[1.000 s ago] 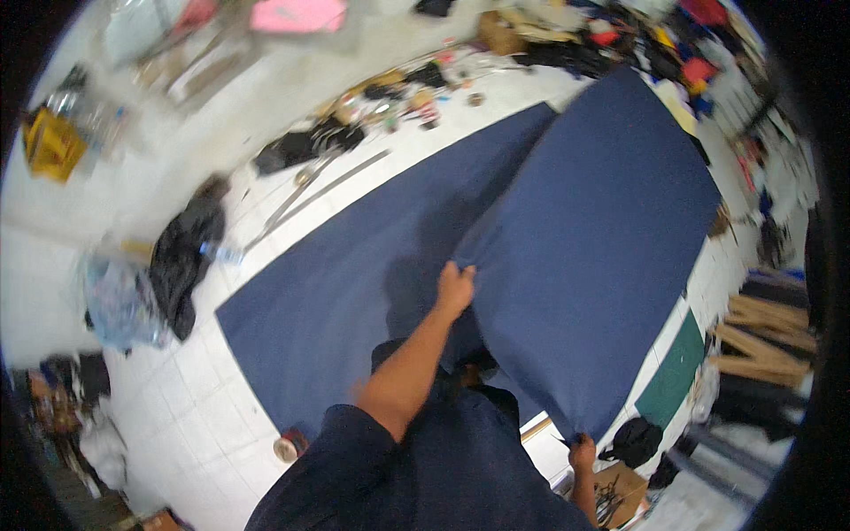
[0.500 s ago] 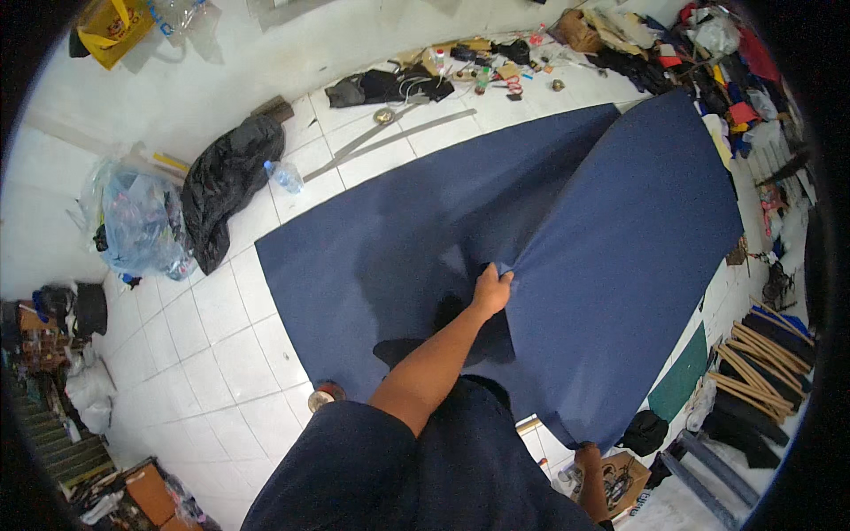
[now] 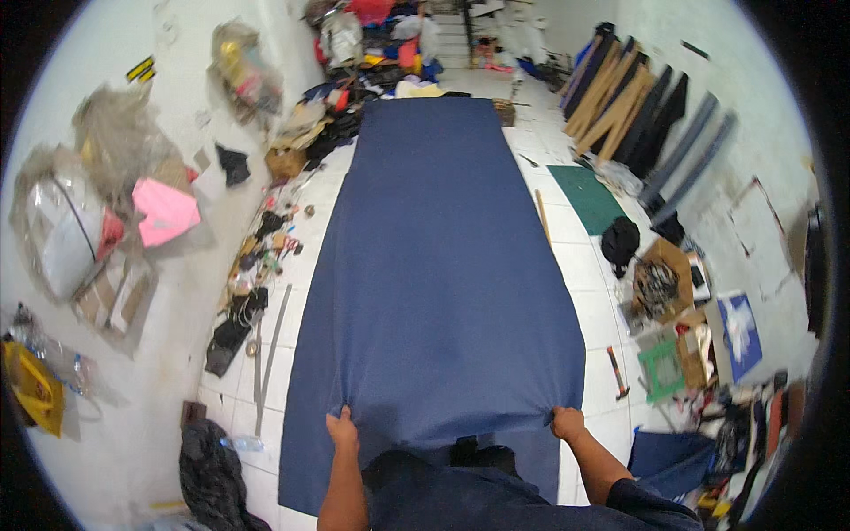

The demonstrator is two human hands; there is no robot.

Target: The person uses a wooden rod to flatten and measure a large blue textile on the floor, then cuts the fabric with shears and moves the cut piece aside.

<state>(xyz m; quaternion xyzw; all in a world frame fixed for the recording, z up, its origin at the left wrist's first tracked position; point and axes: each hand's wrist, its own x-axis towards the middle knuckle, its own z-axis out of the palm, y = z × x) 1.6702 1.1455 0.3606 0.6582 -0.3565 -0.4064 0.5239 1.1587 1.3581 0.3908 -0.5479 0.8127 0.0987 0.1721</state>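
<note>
A long dark blue cloth (image 3: 443, 265) lies stretched over the white tiled floor (image 3: 584, 305), running from just in front of the person's body toward the heap of stuff (image 3: 390, 62) at the far end of the room. The left hand (image 3: 343, 428) grips the near edge of the cloth's upper layer, its fingers closed on a pinch of fabric with the thumb up. The right hand (image 3: 567, 423) has hold of the same layer near its other corner, fingers curled shut around the edge; some fingertips are hidden. Creases fan out from both grips, and the edge between them sags slightly. Another layer shows beneath, along the left side and near the person's body. On the floor right of the cloth are a wooden stick (image 3: 543, 218) close to its edge, a green mat (image 3: 586, 200), a hammer (image 3: 616, 372), a green plastic crate (image 3: 661, 371) and a cardboard box (image 3: 680, 262). To the left lie two long flat strips (image 3: 273, 350), a black plastic bag (image 3: 211, 469) and a clear bottle (image 3: 245, 443).
</note>
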